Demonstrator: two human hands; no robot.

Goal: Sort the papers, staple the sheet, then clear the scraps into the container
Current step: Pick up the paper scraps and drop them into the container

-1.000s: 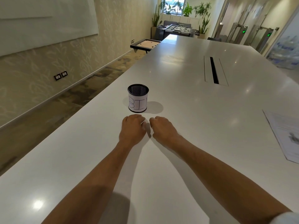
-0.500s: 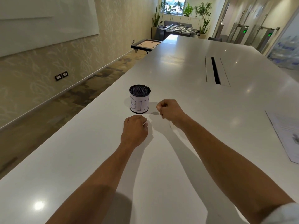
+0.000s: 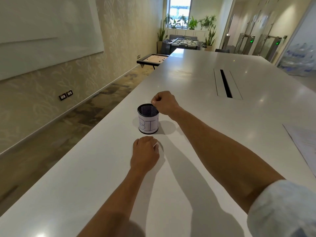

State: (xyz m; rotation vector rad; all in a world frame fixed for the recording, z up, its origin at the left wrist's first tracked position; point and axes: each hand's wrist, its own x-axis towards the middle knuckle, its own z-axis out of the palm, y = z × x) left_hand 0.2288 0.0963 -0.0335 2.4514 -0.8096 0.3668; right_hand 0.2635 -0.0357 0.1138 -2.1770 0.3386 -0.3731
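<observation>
A black mesh cup with a white paper label reading BIN (image 3: 148, 119) stands on the white table (image 3: 196, 82). My right hand (image 3: 165, 102) hovers over the cup's far right rim, fingers pinched together; what it holds is hidden. My left hand (image 3: 145, 153) rests curled on the table just in front of the cup, with a small white paper scrap (image 3: 156, 144) showing at its fingertips.
A sheet of printed paper (image 3: 304, 142) lies at the right edge of the table. A cable slot (image 3: 226, 83) is set in the table further back. The table's left edge drops to the carpeted floor.
My right hand lifted away from beside the left hand and moved forward to above the bin's rim. The left hand stayed curled on the table.
</observation>
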